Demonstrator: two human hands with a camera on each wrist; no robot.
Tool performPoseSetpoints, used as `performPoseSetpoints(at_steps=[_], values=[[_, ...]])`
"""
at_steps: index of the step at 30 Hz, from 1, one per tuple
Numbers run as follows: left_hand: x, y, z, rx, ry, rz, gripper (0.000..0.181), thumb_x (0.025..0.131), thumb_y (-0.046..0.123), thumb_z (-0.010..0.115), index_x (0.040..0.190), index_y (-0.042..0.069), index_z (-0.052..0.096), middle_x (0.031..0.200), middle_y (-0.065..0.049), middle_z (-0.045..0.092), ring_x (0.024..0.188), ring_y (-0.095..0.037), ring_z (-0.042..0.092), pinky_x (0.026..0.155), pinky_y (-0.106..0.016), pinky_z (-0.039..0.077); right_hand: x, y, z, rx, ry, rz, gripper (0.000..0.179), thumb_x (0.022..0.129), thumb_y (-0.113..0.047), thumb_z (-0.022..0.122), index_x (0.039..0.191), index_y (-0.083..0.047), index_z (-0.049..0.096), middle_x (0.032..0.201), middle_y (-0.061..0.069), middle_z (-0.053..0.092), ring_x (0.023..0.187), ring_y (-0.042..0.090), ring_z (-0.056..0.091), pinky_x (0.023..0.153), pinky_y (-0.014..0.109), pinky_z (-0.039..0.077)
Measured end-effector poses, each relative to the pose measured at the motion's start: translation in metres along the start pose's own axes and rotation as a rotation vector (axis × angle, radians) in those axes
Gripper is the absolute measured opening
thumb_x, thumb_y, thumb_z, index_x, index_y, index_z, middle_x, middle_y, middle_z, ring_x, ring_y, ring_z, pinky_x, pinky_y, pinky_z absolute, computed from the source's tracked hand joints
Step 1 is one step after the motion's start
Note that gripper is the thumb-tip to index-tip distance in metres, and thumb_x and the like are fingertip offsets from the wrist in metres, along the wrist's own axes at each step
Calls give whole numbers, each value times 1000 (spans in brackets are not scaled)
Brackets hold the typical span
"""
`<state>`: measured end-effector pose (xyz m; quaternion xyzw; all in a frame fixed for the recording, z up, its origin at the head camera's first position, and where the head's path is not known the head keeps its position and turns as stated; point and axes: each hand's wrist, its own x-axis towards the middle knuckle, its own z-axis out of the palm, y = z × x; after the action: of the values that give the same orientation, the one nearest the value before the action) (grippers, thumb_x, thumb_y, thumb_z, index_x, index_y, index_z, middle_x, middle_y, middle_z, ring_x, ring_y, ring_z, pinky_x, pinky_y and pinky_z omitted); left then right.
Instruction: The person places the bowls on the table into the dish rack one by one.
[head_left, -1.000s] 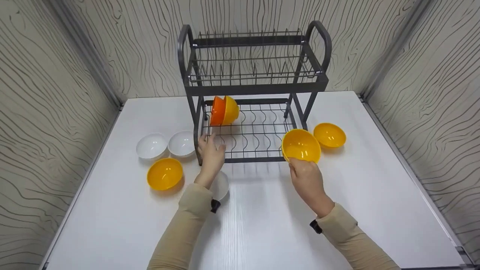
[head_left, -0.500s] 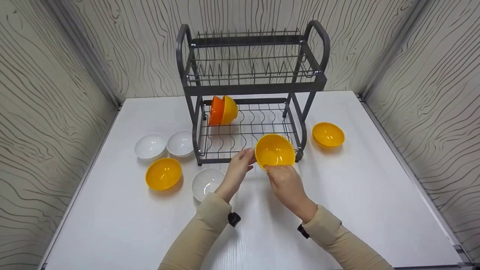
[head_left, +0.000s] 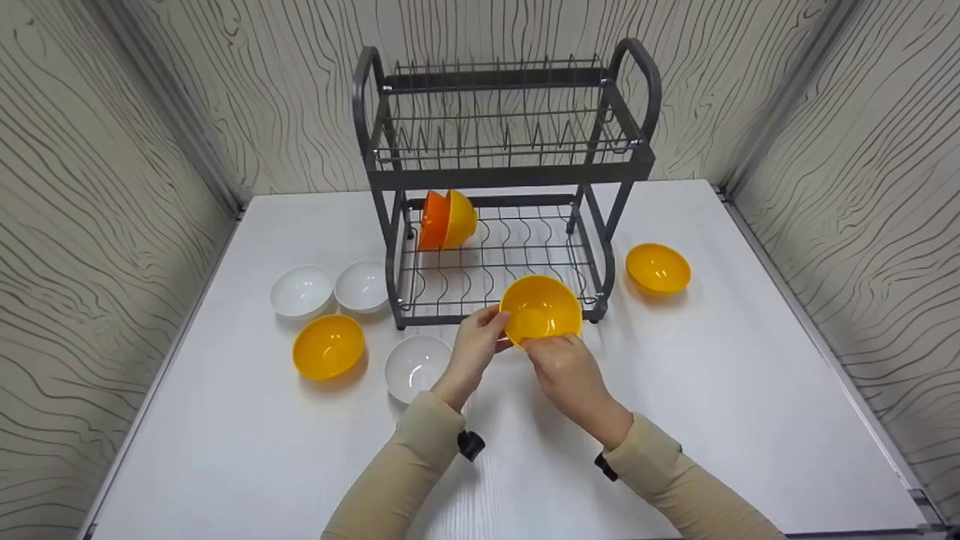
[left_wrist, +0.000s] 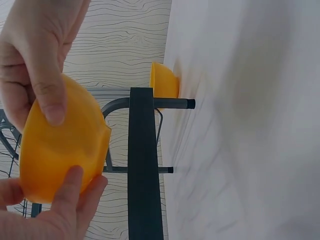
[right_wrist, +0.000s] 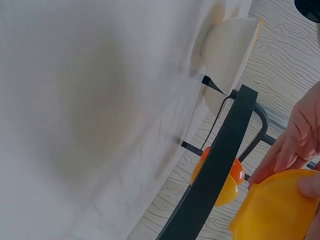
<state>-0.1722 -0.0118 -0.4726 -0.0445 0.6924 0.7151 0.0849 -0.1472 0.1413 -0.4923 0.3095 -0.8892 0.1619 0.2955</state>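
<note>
A yellow bowl is held up in front of the dish rack, tilted with its inside facing up toward the head camera. My right hand grips its near rim. At the left rim my left hand pinches the wall, thumb at the edge. In the left wrist view, fingertips of the left hand lie along the bowl's outside, while the right hand holds it from above. On the rack's lower tier, an orange bowl and a yellow bowl stand on edge, nested together at the left.
The dark two-tier rack stands at the back of the white table. Left of it are two white bowls and a yellow bowl. Another white bowl sits by my left wrist. A yellow bowl stands right of the rack.
My right hand has brought the yellow bowl leftward from the rack's right front corner. My left hand has come away from the rack's left side and taken hold of the bowl's left rim.
</note>
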Motion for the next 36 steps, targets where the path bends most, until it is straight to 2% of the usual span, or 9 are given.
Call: performPoseSetpoints(at_steps=[7,12,14,17,20,23,28,31,36], values=[[-1,-3,-3,-87,-29,-25,41,96,27,47,127,-1,50,118,-14,61,96,-18,65,84,-28,54,1,3,-1,51,58,-43,18,82,-15,69,99,-9,69,96,2,73,89,16,66,85,32,52],[-2,-7,-6,-201,-63,-46,41,98,26,43,128,-1,48,119,-14,60,97,-17,65,87,-28,53,2,4,-4,58,142,-25,36,74,-10,75,109,-9,67,121,7,63,115,23,56,102,42,42],[-2,-8,-6,-257,-77,-64,41,99,26,41,129,0,47,120,-13,59,98,-17,65,88,-28,52,3,3,-5,67,155,15,47,73,-10,76,118,-10,61,133,10,54,125,25,46,111,43,31],[-3,-10,-7,-365,-93,-98,42,99,26,40,131,0,44,123,-14,57,100,-18,64,90,-28,51,5,3,-8,118,144,99,66,74,-15,76,133,-11,47,148,12,34,136,28,30,116,43,19],[-4,-12,-7,-473,-114,-124,43,100,26,38,134,0,40,127,-14,54,103,-18,63,92,-29,50,6,1,-10,244,104,203,82,75,-20,76,143,-11,31,155,11,15,142,30,15,117,49,14],[-5,-16,-7,-551,-141,-140,43,100,27,37,135,1,39,129,-14,53,104,-17,62,93,-28,49,8,-1,-12,428,43,317,91,77,-25,74,148,-13,17,157,6,3,144,29,5,114,57,11],[-6,-23,-6,-623,-172,-153,42,101,27,37,135,3,38,129,-13,53,103,-16,62,95,-27,48,12,-4,-13,670,-24,434,99,79,-27,72,150,-21,3,158,3,-2,144,25,6,113,59,11],[-6,-25,-5,-654,-176,-160,42,101,26,37,135,4,38,129,-12,53,105,-17,61,95,-27,47,15,-6,-13,712,-31,471,101,78,-26,73,150,-20,2,158,2,-2,144,25,7,115,56,12],[-5,-25,-4,-677,-179,-178,42,101,26,36,136,4,37,131,-12,52,105,-16,62,96,-26,47,17,-8,-12,707,-34,499,102,76,-25,75,150,-19,5,158,-1,-1,144,25,7,115,54,12]])
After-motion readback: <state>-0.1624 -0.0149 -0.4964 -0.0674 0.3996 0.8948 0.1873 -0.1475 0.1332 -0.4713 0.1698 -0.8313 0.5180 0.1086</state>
